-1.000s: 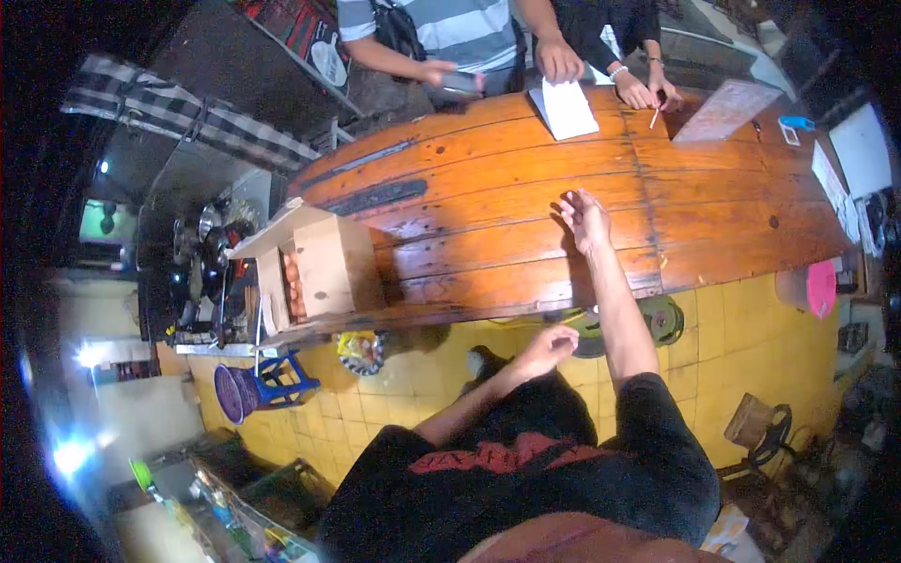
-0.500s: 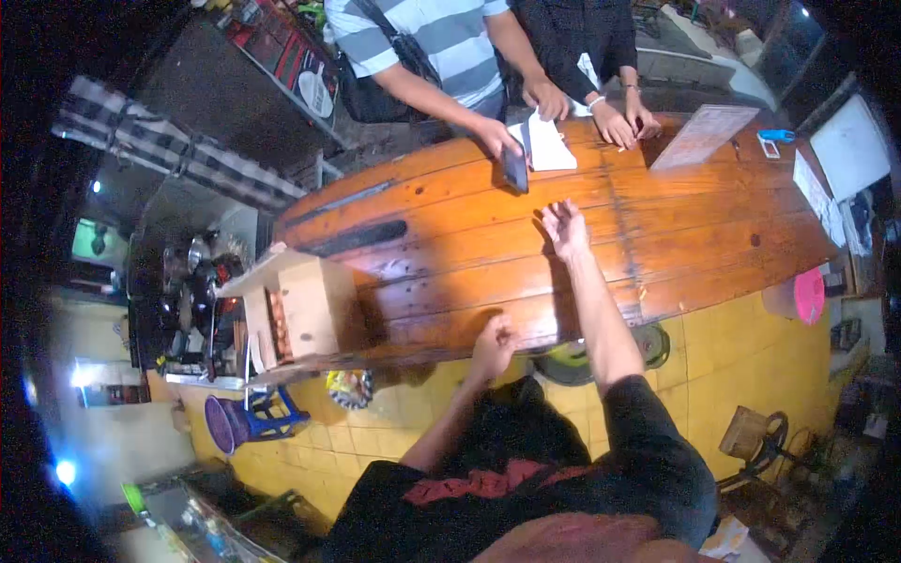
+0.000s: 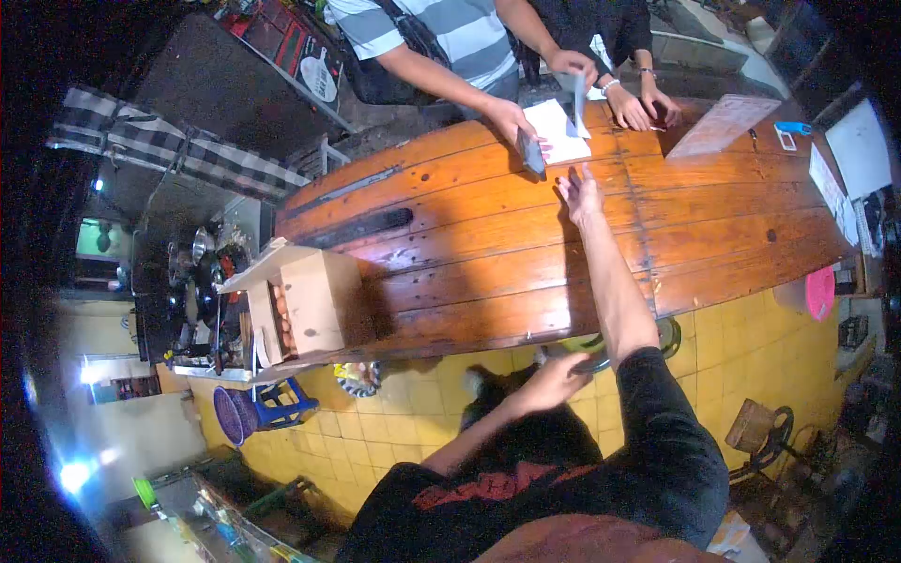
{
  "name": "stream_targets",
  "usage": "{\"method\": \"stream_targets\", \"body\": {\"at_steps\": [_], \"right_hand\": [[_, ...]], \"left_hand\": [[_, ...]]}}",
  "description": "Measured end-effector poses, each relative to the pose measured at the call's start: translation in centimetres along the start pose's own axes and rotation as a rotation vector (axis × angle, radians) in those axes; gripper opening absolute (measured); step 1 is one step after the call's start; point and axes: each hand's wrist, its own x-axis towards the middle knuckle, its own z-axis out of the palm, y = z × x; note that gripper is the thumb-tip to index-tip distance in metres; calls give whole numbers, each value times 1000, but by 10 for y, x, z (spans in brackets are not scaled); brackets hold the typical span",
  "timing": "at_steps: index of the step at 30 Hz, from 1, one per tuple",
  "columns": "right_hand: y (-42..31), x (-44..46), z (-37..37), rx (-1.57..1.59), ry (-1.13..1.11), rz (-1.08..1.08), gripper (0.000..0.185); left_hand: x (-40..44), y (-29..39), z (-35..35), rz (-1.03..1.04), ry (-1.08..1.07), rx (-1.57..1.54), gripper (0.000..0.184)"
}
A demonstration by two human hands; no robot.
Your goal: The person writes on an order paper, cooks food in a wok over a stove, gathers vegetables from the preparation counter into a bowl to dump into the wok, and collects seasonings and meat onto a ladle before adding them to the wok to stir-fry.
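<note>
My right hand (image 3: 582,194) reaches across the wooden counter (image 3: 488,253). Its fingers are spread with nothing in them, close to the white paper sheets (image 3: 556,133). Across the counter, a person in a striped shirt holds a dark phone (image 3: 531,154) in one hand and lifts a sheet of paper with the other. Held low in front of my body, past the counter's near edge, my left hand (image 3: 557,379) has its fingers loosely extended, and I see nothing in it.
An open cardboard box with eggs (image 3: 319,296) stands at the counter's left end. On the right are an upright printed menu board (image 3: 723,126) and a blue-and-white item (image 3: 790,131). A second person's hands (image 3: 648,108) rest at the far edge. A blue stool (image 3: 286,403) stands on the floor.
My right hand has moved slightly farther forward, closer to the papers. My left hand has dropped back from the counter edge toward my body. The person opposite has lifted a sheet.
</note>
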Motion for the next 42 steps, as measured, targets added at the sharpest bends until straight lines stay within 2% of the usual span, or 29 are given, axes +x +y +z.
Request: {"method": "stream_targets", "body": {"at_steps": [1,2,4,5,7,11,13,14,15,17,18,19,21,22,24,26,27,28,30,31,32,33,34,35,36,37,38,41,42], "right_hand": [[0,1,-1,-56,-16,1,66],[1,2,-1,-57,-14,5,66],[3,4,-1,-10,0,-28,54],[4,4,-2,-11,0,-24,54],[0,-1,4,23,-4,-15,62],[-18,-39,18,51,23,-29,73],[-26,-47,20,290,57,27,77],[-20,-38,6,231,-99,-51,77],[-19,-39,11,282,-58,-29,76],[-24,-57,33,232,-53,-136,63],[-12,-37,33,246,-69,-136,63],[13,0,18,185,-24,-191,49],[26,12,11,69,120,-282,25],[24,-1,17,17,215,-318,23],[19,-43,21,7,239,-357,24],[26,-66,-4,-273,218,-528,24],[27,-90,-10,-290,227,-517,24],[25,-121,-11,-340,109,-464,24],[22,-173,-15,-485,-116,-378,29],[14,-198,-11,-495,-110,-368,29],[4,-226,-3,-651,-274,-303,32],[-1,-250,3,-800,-439,-230,35],[-3,-266,7,-867,-529,-194,40],[-5,-280,11,-873,-522,-184,40],[-7,-292,17,-829,-672,-114,41],[-8,-303,26,-780,-824,-48,42],[-6,-315,36,-771,-846,-55,44],[-2,-342,62,-821,-857,-114,46],[6,-350,70,-823,-864,-135,47]], "left_hand": [[-1,1,-1,-45,-29,-29,37],[-1,2,-3,-49,-28,-31,37],[0,16,-12,-219,-92,-130,34],[-1,8,-9,-222,-90,-131,34],[1,0,-8,-76,87,-110,31],[5,-6,-17,-178,134,-279,27],[2,-9,-20,-233,136,-283,24],[1,-17,-21,-195,144,-298,23],[6,-20,-28,-135,160,-301,21],[8,-12,-43,-77,152,-192,20],[10,-12,-49,-122,171,-240,21],[7,-13,-51,-183,189,-298,21],[4,-19,-61,-149,293,-106,22],[4,-40,-68,-142,274,-58,22],[-4,-40,-85,-92,393,19,23],[-10,-40,-104,-81,477,-8,20],[-12,-24,-115,-39,528,14,20],[-13,-9,-126,3,579,37,21],[-7,-12,-145,-91,658,52,24],[-8,-7,-151,-47,718,149,28],[-13,4,-156,-7,776,245,33],[-21,23,-162,-23,772,236,33],[-28,48,-171,76,709,365,37],[-35,59,-175,178,641,490,41],[-44,55,-176,176,642,481,41],[-52,51,-178,175,497,126,44],[-62,48,-180,173,344,-223,47],[-105,57,-185,66,369,-363,49],[-117,58,-184,136,477,-370,49]]}}
